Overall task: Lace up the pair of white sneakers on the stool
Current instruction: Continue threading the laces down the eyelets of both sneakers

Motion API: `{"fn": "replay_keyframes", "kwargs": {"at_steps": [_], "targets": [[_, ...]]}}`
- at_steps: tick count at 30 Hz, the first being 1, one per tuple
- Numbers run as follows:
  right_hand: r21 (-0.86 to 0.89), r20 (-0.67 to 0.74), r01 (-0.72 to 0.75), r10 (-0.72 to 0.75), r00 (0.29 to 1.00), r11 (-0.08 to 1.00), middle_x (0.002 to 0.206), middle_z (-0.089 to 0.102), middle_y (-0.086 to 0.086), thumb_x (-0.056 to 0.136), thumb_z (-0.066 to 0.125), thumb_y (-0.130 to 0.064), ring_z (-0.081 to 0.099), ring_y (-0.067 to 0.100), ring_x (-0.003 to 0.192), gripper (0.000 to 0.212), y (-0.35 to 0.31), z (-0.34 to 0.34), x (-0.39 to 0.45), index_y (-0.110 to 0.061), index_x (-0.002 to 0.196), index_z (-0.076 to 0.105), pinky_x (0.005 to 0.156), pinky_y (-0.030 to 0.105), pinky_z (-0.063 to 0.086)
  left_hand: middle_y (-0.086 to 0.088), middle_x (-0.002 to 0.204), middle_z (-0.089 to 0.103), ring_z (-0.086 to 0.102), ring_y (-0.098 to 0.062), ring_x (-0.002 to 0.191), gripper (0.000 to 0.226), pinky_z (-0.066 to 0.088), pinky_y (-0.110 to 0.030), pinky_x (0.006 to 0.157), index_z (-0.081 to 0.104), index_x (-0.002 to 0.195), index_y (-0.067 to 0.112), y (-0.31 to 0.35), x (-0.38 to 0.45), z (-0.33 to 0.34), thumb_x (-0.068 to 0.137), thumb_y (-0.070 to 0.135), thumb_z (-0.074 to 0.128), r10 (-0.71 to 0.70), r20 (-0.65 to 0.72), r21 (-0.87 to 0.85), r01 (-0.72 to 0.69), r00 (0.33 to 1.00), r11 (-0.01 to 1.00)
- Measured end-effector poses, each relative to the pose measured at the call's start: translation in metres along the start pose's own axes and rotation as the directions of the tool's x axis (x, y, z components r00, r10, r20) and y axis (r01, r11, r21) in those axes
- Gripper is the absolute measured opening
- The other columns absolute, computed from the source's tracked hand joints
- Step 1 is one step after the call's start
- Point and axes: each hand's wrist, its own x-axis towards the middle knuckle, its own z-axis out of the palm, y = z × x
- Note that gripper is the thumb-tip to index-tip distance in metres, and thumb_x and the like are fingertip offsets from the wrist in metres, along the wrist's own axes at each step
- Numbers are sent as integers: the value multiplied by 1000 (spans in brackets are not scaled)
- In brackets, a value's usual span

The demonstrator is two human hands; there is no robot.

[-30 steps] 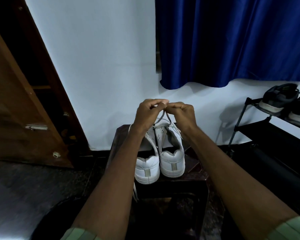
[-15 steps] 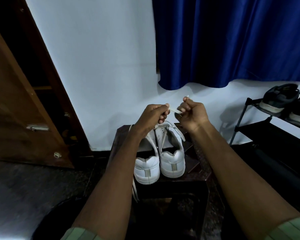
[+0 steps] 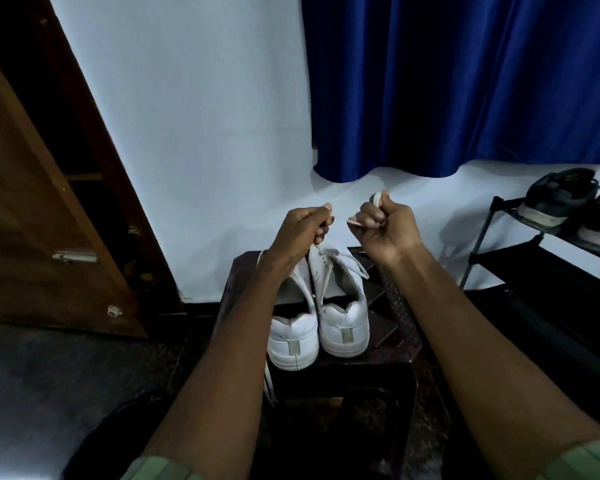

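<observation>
lace (image 3: 321,277) is pinched by left hand (image 3: 300,230) | other end seems gripped in right hand (image 3: 385,226) | held up to pull it tight above sneaker (image 3: 340,306)

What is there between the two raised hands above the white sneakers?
In the head view, only a short stretch of white shoelace spans between the left hand and right hand; the pale wall shows behind.
</observation>
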Motion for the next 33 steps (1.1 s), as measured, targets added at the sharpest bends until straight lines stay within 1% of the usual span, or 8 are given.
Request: {"fn": "replay_keyframes", "kwargs": {"at_steps": [2, 6, 13, 16, 22, 27, 30, 33], "targets": [[-403, -58, 31, -59, 997, 915, 55, 26, -5, 109, 47, -35, 19, 12, 47, 42, -4, 1, -2, -20, 69, 41, 46, 25, 23, 3, 62, 50, 41, -14, 60, 43, 39, -30, 65, 61, 68, 11, -3, -1, 0, 104, 34, 59, 6, 16, 47, -6, 1000, 999], [-952, 166, 181, -80, 983, 247, 54, 44, -1, 97, 67, -49, 36, 15, 51, 45, -7, 5, -9, -9, 77, 72, 54, 28, 30, -6, 66, 55, 44, -20, 65, 48, 40, -34, 66, 65, 64, 10, -6, -2, 2, 101, 41, 59, 65, -7, 124, -64, 998, 990], [-396, 214, 121, -37, 976, 910, 96, 71, 5, 103, 57, -39, 62, 18, 90, 36, -4, 3, -4, -19, 74, 50, 70, 30, 43, 0, 70, 54, 50, -15, 68, 41, 48, -26, 73, 63, 76, 14, -1, 2, 2, 108, 36, 51, 56, -25, 20, -55, 998, 998], [-116, 102, 19, -7, 995, 993, 60, 46, -1, 108, 46, -41, 51, 15, 60, 43, -3, 3, -1, -20, 72, 43, 61, 26, 44, -5, 76, 61, 56, -14, 75, 48, 47, -28, 81, 64, 78, 7, -7, 3, 9, 106, 44, 51, 46, 105, 129, -59, 993, 990], [-893, -95, -52, -74, 993, 446, 58, 40, -3, 106, 53, -42, 29, 10, 43, 41, -15, -2, -6, -15, 75, 55, 42, 19, 25, 0, 99, 66, 66, -15, 93, 38, 51, -33, 88, 70, 84, 20, -29, 6, 6, 82, 57, 78, 44, 196, 469, -133, 980, 873], [-992, -91, -84, 81, 993, -90, 70, 65, 6, 89, 74, -55, 56, 17, 63, 46, -15, 0, -11, -11, 76, 72, 55, 25, 38, 2, 114, 58, 61, -13, 105, 42, 49, -20, 88, 74, 98, 16, -37, 6, 7, 70, 38, 96, 99, 235, 591, -223, 967, 775], [-995, -30, -19, 114, 993, -98, 64, 55, 4, 90, 76, -41, 48, 17, 60, 40, -17, 1, -13, -13, 65, 63, 54, 27, 35, 2, 111, 57, 59, -11, 102, 42, 50, -23, 87, 71, 89, 20, -39, 8, 8, 65, 41, 98, 110, 240, 638, -242, 964, 731], [-974, 96, 71, 108, 989, 216, 61, 48, 2, 95, 72, -38, 38, 13, 56, 39, -14, 0, -15, -16, 64, 61, 54, 29, 27, 3, 107, 62, 63, -15, 100, 41, 53, -30, 84, 72, 91, 25, -45, 8, 7, 63, 42, 95, 103, 195, 673, -210, 975, 710]]}}
